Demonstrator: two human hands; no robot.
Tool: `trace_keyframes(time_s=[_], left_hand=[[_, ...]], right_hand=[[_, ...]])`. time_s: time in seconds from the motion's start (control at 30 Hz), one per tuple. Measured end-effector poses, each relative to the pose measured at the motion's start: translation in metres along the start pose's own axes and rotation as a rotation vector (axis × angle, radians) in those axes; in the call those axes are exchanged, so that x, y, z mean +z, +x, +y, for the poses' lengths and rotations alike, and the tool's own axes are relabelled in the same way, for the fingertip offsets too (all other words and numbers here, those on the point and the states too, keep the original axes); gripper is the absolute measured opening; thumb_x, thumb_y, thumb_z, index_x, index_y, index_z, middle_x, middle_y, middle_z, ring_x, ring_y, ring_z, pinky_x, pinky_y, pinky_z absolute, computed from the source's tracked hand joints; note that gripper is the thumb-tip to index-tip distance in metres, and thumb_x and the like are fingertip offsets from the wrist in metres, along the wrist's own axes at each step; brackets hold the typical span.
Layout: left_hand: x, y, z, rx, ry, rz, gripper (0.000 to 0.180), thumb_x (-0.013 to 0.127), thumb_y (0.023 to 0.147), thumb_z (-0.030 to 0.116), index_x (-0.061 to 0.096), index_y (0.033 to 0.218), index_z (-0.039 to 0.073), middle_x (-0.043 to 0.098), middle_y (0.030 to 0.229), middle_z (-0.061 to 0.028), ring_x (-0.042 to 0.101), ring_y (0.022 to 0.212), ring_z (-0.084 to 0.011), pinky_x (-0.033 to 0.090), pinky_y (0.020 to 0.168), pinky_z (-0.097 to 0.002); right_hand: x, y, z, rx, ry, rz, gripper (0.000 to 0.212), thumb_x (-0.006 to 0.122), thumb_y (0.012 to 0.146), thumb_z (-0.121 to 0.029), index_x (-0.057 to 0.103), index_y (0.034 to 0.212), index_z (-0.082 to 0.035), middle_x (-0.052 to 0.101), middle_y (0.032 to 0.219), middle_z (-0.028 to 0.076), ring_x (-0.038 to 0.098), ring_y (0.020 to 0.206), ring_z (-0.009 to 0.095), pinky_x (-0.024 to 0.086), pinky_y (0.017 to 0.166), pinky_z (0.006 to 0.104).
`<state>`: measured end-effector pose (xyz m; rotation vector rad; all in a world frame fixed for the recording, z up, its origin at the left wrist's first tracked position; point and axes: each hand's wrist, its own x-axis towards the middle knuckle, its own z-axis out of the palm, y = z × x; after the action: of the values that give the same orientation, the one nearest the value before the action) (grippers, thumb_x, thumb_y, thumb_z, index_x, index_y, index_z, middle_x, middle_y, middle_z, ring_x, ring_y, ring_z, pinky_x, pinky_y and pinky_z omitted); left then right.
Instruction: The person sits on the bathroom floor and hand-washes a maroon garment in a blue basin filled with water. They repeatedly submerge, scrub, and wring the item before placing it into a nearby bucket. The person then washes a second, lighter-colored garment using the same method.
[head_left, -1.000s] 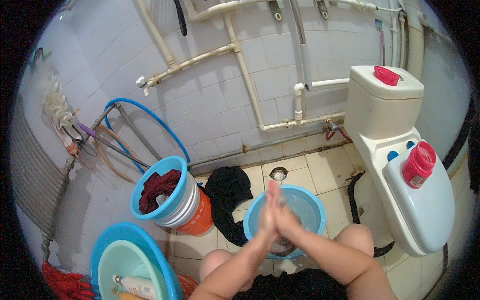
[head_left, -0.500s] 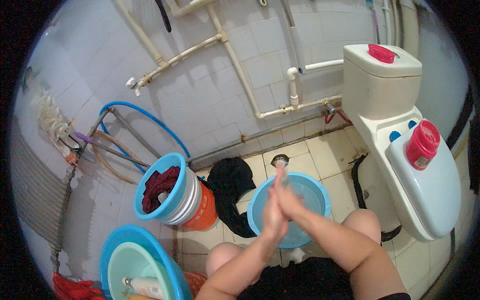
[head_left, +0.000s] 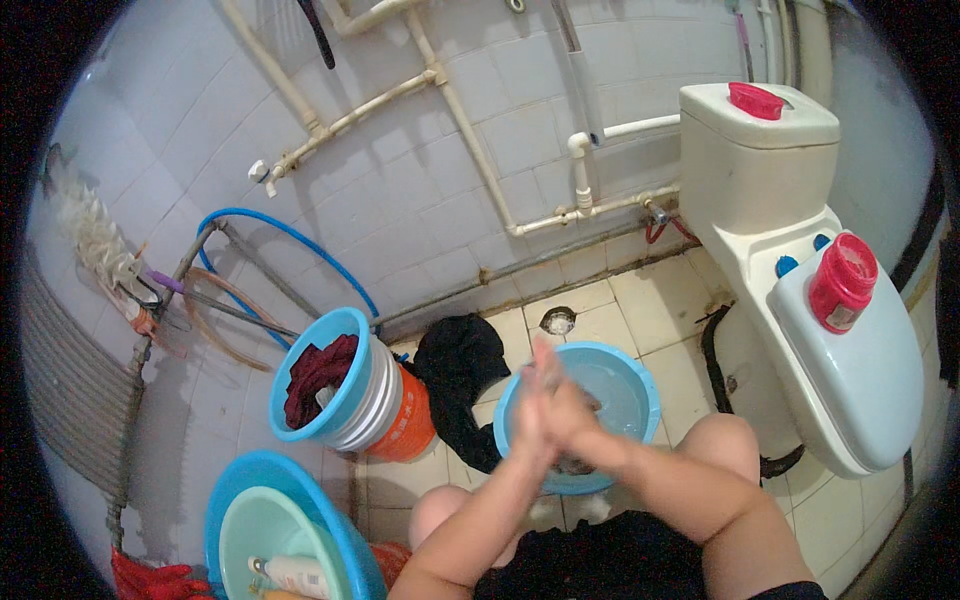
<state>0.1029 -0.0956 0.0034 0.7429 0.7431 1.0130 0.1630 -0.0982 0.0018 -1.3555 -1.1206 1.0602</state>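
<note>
My left hand and my right hand are pressed palm to palm above a light blue basin on the floor between my knees. Their fingers are stretched out and blurred by motion. I make out nothing held between the palms. Clear water lies in the basin, and something dark shows in it, partly covered by my hands and wrists. A black garment lies on the tiles at the basin's left side.
At left, a blue basin with dark red cloth rests on a white and orange bucket. Nested tubs hold a white bottle. A toilet with a red jar on its lid stands at right.
My joined hands have shifted slightly left and toward me while still rubbing, baring the floor drain. The view has tilted slightly.
</note>
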Motion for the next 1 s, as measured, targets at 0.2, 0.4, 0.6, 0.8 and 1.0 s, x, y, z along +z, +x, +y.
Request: trace_keyframes(time_s=[0.2, 0.4, 0.6, 0.8, 1.0], left_hand=[[-0.007, -0.003, -0.03, -0.005, -0.127, -0.136, 0.053, 0.024, 0.098, 0.037, 0.019, 0.141, 0.007, 0.023, 0.145, -0.0096, 0.022, 0.133, -0.0226, 0.017, 0.11, -0.038], [-0.051, 0.037, -0.019, 0.245, 0.117, -0.069, 0.055, 0.025, 0.096, 0.044, 0.022, 0.141, 0.011, 0.023, 0.146, -0.0086, 0.02, 0.134, -0.0223, 0.019, 0.109, -0.0392], [-0.009, -0.006, -0.033, -0.037, -0.121, -0.151, 0.053, 0.025, 0.097, 0.042, 0.03, 0.137, 0.008, 0.034, 0.141, -0.0074, 0.032, 0.128, -0.0235, 0.023, 0.107, -0.0377], [-0.004, 0.002, -0.006, -0.076, -0.062, 0.08, 0.057, 0.028, 0.096, 0.043, 0.029, 0.137, 0.004, 0.031, 0.142, -0.0098, 0.026, 0.131, -0.0245, 0.021, 0.108, -0.038], [-0.004, 0.004, -0.003, -0.227, -0.083, 0.101, 0.053, 0.029, 0.097, 0.039, 0.027, 0.137, 0.004, 0.031, 0.141, -0.0091, 0.03, 0.13, -0.023, 0.023, 0.107, -0.0365]], right_hand=[[-0.009, 0.042, 0.046, -0.161, 0.073, 0.187, 0.059, 0.039, 0.093, -0.036, 0.023, 0.139, -0.004, 0.022, 0.144, 0.02, 0.019, 0.135, 0.031, 0.015, 0.11, 0.0337], [0.024, -0.01, 0.051, -0.449, -0.105, -0.076, 0.07, 0.034, 0.091, -0.049, 0.012, 0.143, -0.008, 0.014, 0.146, 0.02, 0.011, 0.137, 0.03, 0.01, 0.11, 0.0382], [-0.021, 0.036, 0.035, -0.043, 0.23, 0.148, 0.06, 0.039, 0.094, -0.031, 0.016, 0.141, -0.002, 0.02, 0.145, 0.02, 0.022, 0.134, 0.027, 0.017, 0.109, 0.0349], [0.008, 0.006, 0.038, 0.008, 0.049, -0.002, 0.064, 0.04, 0.093, -0.039, 0.016, 0.141, -0.003, 0.017, 0.146, 0.018, 0.016, 0.136, 0.028, 0.013, 0.11, 0.0353], [-0.001, 0.004, 0.026, -0.123, -0.019, 0.01, 0.063, 0.041, 0.092, -0.037, 0.02, 0.14, -0.002, 0.018, 0.146, 0.018, 0.018, 0.135, 0.029, 0.015, 0.11, 0.0347]])
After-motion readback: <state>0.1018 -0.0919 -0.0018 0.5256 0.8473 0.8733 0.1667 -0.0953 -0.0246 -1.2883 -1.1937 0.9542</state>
